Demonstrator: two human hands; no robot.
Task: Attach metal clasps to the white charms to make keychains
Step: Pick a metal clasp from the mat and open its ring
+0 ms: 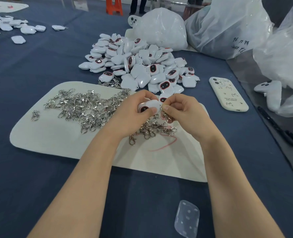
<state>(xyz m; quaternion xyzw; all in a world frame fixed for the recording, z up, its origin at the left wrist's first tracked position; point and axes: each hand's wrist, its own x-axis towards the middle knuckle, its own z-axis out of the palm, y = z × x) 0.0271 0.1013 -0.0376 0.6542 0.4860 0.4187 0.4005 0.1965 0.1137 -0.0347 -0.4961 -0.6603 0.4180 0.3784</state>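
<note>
Dark blue cloth covers the wide surface (39, 169), which runs from the near edge to a far end where an orange stool (114, 6) stands. Big crumpled plastic bags (228, 28) are heaped at the far right. A pale mat (56, 138) with rounded corners lies on the middle of the surface. Just beyond its far edge sits a pile of white charms (139, 66), many showing a dark oval face ringed in red. A tangled heap of metal clasps (84, 107) is spread over the left and middle of the mat, with a lone clasp (35, 115) apart near its left edge. More white pieces (22, 26) are scattered at the far left. A white phone case (228, 94) lies face down to the right of the mat, and a clear plastic piece (187, 219) lies near the front.

Both hands meet above the mat's far side. The left hand (130, 114) has its fingers curled round a white charm (149, 106), thumb pressed on its top. The right hand (183, 110) pinches a metal clasp (168, 117) between thumb and forefinger, right against the charm's right edge; the clasp's hook hangs below the fingers. A thin red line (164, 145) curves on the mat below the hands.
</note>
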